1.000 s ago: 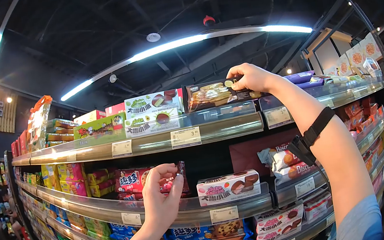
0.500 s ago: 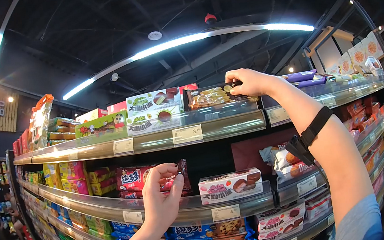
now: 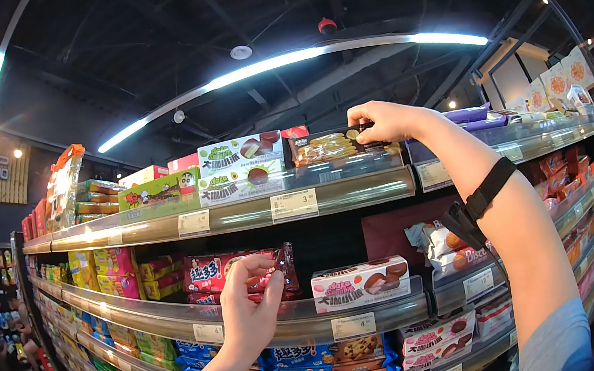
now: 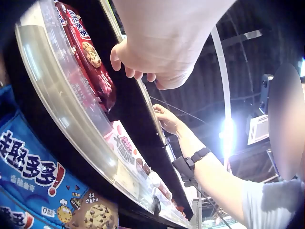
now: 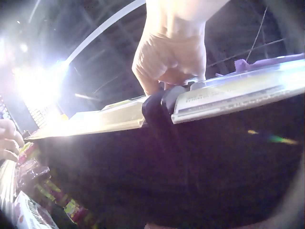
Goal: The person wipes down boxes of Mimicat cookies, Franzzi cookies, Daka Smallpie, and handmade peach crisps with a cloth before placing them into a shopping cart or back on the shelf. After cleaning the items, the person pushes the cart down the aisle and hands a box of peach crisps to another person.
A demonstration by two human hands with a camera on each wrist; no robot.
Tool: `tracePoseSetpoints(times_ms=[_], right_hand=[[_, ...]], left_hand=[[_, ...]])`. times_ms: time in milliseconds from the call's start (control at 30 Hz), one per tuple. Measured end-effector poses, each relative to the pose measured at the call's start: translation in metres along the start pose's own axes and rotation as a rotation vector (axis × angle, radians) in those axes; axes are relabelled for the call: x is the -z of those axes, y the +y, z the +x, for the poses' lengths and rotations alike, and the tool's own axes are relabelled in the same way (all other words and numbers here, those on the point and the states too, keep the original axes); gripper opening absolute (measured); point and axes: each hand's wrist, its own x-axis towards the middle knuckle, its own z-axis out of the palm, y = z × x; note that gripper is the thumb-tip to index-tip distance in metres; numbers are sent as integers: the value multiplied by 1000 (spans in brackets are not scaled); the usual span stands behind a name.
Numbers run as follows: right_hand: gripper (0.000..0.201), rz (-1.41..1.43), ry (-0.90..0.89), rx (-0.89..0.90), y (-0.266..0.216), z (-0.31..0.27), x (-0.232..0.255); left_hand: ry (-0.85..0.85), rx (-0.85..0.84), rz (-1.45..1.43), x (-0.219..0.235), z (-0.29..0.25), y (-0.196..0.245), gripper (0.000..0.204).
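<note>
Along the front edge of the top shelf (image 3: pixel 356 192), a dark biscuit pack (image 3: pixel 333 146) is held at its right end by the right hand (image 3: pixel 381 121), fingers curled over it; it lies just beside the green-and-white boxes (image 3: pixel 240 164). On the second shelf (image 3: pixel 305 316), the top corner of a red cookie bag (image 3: pixel 244 268) is pinched by the left hand (image 3: pixel 248 304). Both grips are clenched on their packs. Shelf facing appears to be in hand; the next move is judged to call for each pack being squared against its shelf's clear front rail before release.
</note>
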Motion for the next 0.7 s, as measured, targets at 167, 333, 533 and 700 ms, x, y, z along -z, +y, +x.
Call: tracePoseSetpoints(times_ms=[167, 333, 533, 700], right_hand=[[22, -68, 78, 14, 2, -1, -9], [24, 143, -19, -29, 1, -4, 8], [26, 57, -99, -40, -3, -10, -4], [32, 101, -37, 5, -1, -15, -2]], left_hand=[[5, 23, -34, 1, -2, 1, 19], [8, 29, -37, 6, -3, 6, 19], [13, 5, -13, 7, -5, 4, 19], [10, 16, -10, 7, -7, 6, 19]])
